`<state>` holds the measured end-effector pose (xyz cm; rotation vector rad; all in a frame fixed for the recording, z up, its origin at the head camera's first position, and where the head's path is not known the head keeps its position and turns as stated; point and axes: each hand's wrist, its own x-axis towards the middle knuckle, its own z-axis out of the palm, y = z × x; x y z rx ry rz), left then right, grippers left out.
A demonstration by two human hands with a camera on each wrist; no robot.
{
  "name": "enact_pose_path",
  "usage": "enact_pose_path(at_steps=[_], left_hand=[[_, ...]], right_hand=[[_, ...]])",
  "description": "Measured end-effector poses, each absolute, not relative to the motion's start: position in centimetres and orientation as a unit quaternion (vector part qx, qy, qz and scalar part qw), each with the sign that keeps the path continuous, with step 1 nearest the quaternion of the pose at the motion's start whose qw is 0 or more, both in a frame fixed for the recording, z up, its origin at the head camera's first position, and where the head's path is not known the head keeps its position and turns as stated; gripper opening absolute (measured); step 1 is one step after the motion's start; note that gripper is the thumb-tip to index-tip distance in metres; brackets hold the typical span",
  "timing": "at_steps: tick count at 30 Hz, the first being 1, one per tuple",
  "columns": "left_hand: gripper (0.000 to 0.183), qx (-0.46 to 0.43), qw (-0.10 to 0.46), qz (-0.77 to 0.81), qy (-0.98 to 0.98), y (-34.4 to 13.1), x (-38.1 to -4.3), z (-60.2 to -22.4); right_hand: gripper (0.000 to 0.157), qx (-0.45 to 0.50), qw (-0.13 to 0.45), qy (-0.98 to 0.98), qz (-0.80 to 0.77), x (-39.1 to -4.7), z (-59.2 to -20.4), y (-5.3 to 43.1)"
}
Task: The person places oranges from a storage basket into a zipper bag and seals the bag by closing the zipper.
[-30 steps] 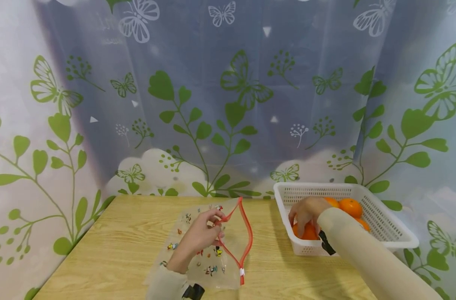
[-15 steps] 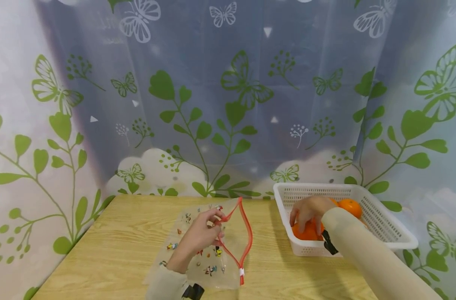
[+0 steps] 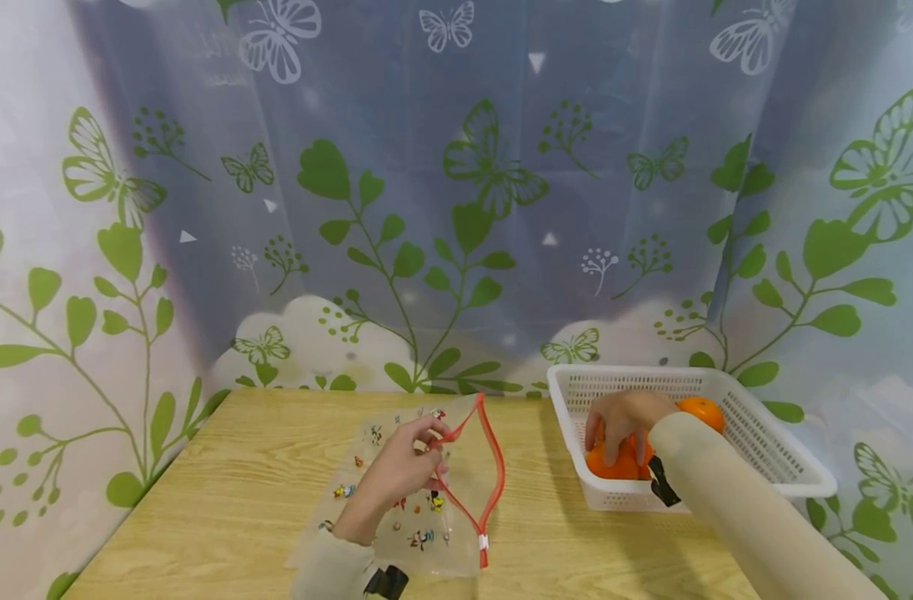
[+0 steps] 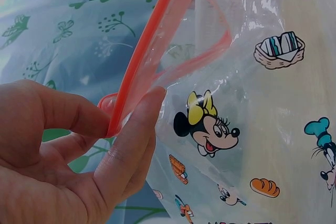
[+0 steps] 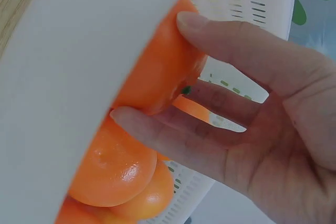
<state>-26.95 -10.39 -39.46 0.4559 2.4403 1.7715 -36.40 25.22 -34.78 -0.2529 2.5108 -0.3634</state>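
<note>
Clear bag (image 4: pixel 252 106): tops of purple lettering (image 4: pixel 239 222) below the cartoon prints (image 4: pixel 210 129), cut off by the left wrist view's bottom edge; unreadable.
Backdrop (image 3: pixel 456 275): pale lettering (image 3: pixel 227 81) near its dark panel's (image 3: pixel 396 83) upper left corner, too faint to read.

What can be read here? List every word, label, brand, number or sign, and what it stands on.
No text can be read.
Clear bag: purple lettering, cut off by the left wrist picture's bottom edge.
Backdrop: faint marks like writing, upper left in the head view, too blurred to read.
Oranges and basket: no lettering visible.
</note>
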Motion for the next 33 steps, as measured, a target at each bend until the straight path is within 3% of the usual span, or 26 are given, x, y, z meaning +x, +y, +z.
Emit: enact_pose_path(at_steps=[15, 23, 33], left_hand=[[0.022, 0.147, 0.048, 0.582, 0.798, -10.5, -26.9, -39.5], [0.023, 0.143, 0.053, 0.585, 0.796, -10.4, -26.7, -39.3], [0.024, 0.147, 0.052, 0.585, 0.796, -10.5, -26.8, -39.4]], right_hand=[[0.034, -0.037, 0.282, 0.946, -0.156, -36.5, -35.1, 25.5], [0.020, -0.048, 0.290, 0.946, -0.134, -37.6, -35.7, 25.4], [0.029, -0.068, 0.262, 0.959, -0.086, -37.3, -35.7, 25.0]])
